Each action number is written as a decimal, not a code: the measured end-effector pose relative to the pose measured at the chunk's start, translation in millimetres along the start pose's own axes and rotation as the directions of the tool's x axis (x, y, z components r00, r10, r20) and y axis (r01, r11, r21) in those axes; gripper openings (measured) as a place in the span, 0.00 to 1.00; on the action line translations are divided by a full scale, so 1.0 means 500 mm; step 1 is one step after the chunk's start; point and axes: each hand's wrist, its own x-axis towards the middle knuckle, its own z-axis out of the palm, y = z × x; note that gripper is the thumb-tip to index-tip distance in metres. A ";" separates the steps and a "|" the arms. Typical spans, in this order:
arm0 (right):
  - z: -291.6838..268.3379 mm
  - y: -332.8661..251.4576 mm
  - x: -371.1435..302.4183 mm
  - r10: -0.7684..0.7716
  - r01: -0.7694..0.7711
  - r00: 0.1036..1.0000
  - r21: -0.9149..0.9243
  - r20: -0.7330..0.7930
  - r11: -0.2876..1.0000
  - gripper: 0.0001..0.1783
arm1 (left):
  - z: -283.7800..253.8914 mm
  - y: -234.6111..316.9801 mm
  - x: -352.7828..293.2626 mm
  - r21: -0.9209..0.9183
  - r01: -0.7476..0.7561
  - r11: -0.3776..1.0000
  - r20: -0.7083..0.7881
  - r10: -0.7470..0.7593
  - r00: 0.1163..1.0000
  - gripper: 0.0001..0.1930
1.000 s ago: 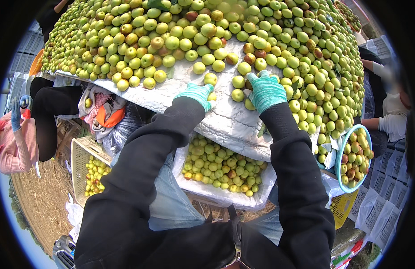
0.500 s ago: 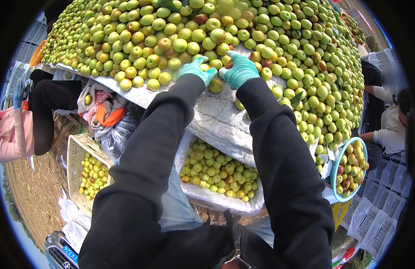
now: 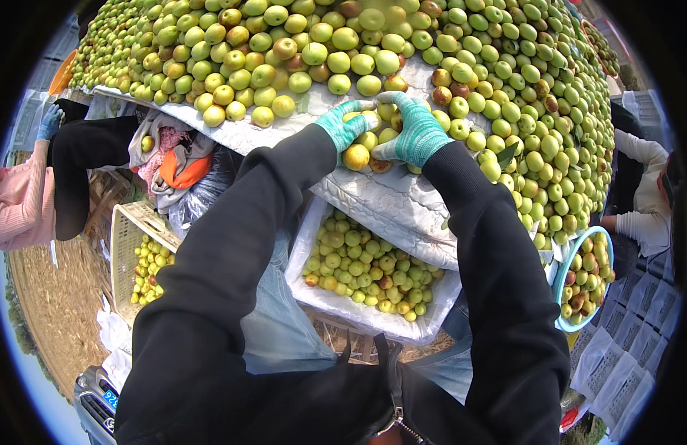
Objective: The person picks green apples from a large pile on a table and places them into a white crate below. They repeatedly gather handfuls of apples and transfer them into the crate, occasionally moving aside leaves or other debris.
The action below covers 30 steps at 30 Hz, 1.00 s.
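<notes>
My left hand [image 3: 340, 126] and my right hand [image 3: 419, 135], both in green knitted gloves, are cupped towards each other around a small cluster of jujubes [image 3: 356, 156]. These lie on a pale quilted cloth [image 3: 384, 199] at the near edge of a big heap of yellow-green, partly reddish jujubes [image 3: 536, 96]. Both sets of fingers are bent round the fruit, and the palms are hidden. Below the cloth's edge, between my arms, stands a crate lined with clear plastic [image 3: 358, 324], holding many more jujubes.
A cream plastic crate [image 3: 124, 256] with yellowish fruit stands at left, near bundled clothes with an orange cloth [image 3: 186, 174]. At right is a light-blue basket [image 3: 558, 285] of redder jujubes. Other people sit at both sides: a pink sleeve [image 3: 24, 193] left, a white sleeve [image 3: 643, 211] right.
My hands have drawn nearer to me with a cluster of jujubes between them. Bare cloth now shows behind them. The view has shifted slightly.
</notes>
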 end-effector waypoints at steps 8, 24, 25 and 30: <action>-0.003 -0.001 -0.100 -0.025 0.042 0.998 0.281 -0.065 0.959 0.47 | 0.043 0.014 -0.085 0.234 -0.533 0.813 0.299 0.461 0.835 0.24; 0.241 0.200 -0.602 0.281 -0.186 0.808 0.229 -0.518 0.955 0.23 | 0.189 -0.320 -0.247 0.224 0.383 0.896 0.122 -0.415 0.902 0.18; 0.246 0.220 -0.618 0.303 -0.200 0.801 0.247 -0.516 0.948 0.23 | 0.168 -0.337 -0.254 0.640 0.111 0.761 0.186 -0.293 0.938 0.18; 0.223 0.252 -0.652 0.286 -0.314 0.869 -0.005 -0.404 0.949 0.28 | 0.100 -0.305 -0.300 0.998 -0.057 0.025 0.063 -0.379 0.923 0.22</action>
